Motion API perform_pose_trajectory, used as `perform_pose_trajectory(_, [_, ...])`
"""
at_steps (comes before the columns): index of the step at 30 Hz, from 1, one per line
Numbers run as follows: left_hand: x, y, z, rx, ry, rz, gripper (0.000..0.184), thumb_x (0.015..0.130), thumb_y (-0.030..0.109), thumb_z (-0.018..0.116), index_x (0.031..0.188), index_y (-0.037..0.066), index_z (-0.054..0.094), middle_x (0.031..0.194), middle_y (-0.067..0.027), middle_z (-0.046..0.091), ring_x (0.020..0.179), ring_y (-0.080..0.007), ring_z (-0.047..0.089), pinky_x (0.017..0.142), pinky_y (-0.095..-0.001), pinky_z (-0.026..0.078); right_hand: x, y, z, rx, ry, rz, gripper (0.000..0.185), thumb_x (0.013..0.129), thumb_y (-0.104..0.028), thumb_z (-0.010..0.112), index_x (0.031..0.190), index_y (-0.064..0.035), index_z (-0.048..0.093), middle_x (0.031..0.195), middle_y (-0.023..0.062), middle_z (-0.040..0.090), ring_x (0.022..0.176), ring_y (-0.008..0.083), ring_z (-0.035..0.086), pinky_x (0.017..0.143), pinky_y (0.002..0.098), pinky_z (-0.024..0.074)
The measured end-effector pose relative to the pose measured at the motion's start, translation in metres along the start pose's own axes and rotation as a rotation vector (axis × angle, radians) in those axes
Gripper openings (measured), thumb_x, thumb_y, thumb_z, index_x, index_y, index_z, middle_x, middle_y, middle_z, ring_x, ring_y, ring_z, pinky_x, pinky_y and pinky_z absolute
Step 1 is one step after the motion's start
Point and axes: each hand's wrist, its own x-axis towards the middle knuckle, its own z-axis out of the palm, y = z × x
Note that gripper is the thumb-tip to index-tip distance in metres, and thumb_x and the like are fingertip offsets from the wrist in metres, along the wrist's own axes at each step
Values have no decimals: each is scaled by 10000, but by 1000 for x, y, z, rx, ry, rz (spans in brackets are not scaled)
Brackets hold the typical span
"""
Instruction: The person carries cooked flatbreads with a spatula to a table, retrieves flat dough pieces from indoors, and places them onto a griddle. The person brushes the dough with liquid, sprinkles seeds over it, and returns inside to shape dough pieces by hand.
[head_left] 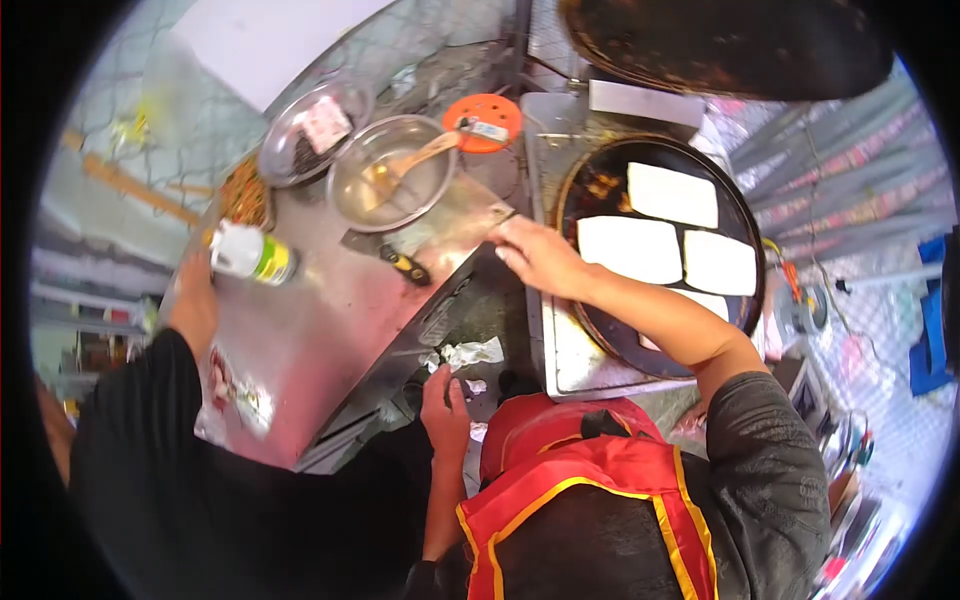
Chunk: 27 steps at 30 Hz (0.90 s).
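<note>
My right hand (pixel 540 260) reaches over the near-left rim of a round black griddle (pixel 600 330) to the corner of the metal table (pixel 330 330). Its fingers are curled at the table edge, and what they grip is hidden. Several white rectangular sheets of dough (pixel 628 250) lie on the griddle, partly behind my forearm. My left hand (pixel 445 410) hangs low in the gap beside the table, its fingers slightly apart and holding nothing visible. Nearest my right hand on the table are a steel bowl (pixel 345 195) with a wooden-handled brush (pixel 430 150) in it and a black-and-yellow tool (pixel 405 266).
At left, another person in black clothing (pixel 250 520) has a hand (pixel 195 295) on a white bottle (pixel 245 253). Behind stand a second bowl (pixel 285 160), a tray of chopped food (pixel 243 195) and an orange disc (pixel 483 122). The griddle's dark lid (pixel 730 45) is raised.
</note>
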Motion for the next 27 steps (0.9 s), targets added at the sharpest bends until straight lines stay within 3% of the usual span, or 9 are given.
perform_pose_trajectory(2, [10,3,3,63,-45,73,233,872,53,510,1083,-32,561,1071,-166,590,1007,-306,564,886,-365,431,-26,6,-3,-38,-21,9,209,837,-71,547,1037,-10,553,967,171,567,922,339,571,801,384,467])
perform_pose_trajectory(4, [19,9,6,76,-81,110,233,872,51,509,1084,-30,562,1074,-168,590,1010,-305,563,891,-365,427,-49,8,-4,-8,-42,79,200,847,-125,527,1021,-28,553,971,162,562,926,345,556,809,408,460])
perform_pose_trajectory(9, [30,18,23,9,-142,181,226,873,49,503,1073,-30,568,1066,-176,592,999,-318,563,883,-367,430,-100,7,2,16,-53,145,203,849,-119,527,1019,-16,572,1011,146,565,962,332,553,820,406,460])
perform_pose_trajectory(16, [41,37,33,16,-148,245,228,863,47,518,1075,-20,569,1057,-182,595,972,-319,578,855,-364,450,-119,8,6,-49,-52,138,207,846,-106,516,1026,-21,573,1021,153,577,959,321,566,828,400,461])
perform_pose_trajectory(21, [63,43,17,-11,-5,260,215,859,55,532,1062,-2,572,1050,-176,596,924,-301,597,792,-350,484,-51,-1,-20,92,54,229,193,839,-76,522,1010,-7,578,932,178,609,888,330,600,778,367,475])
perform_pose_trajectory(24, [70,45,8,-13,47,213,220,858,54,534,1069,3,570,1044,-172,599,911,-297,602,778,-347,488,18,-5,-17,91,99,121,168,832,-73,530,981,-20,587,896,186,626,842,340,618,731,401,479])
perform_pose_trajectory(27, [70,42,3,-2,106,201,219,855,48,537,1067,3,570,1031,-168,603,902,-295,606,769,-348,490,91,-1,10,-63,67,130,152,813,-101,554,938,-31,603,889,190,629,817,351,621,716,427,484])
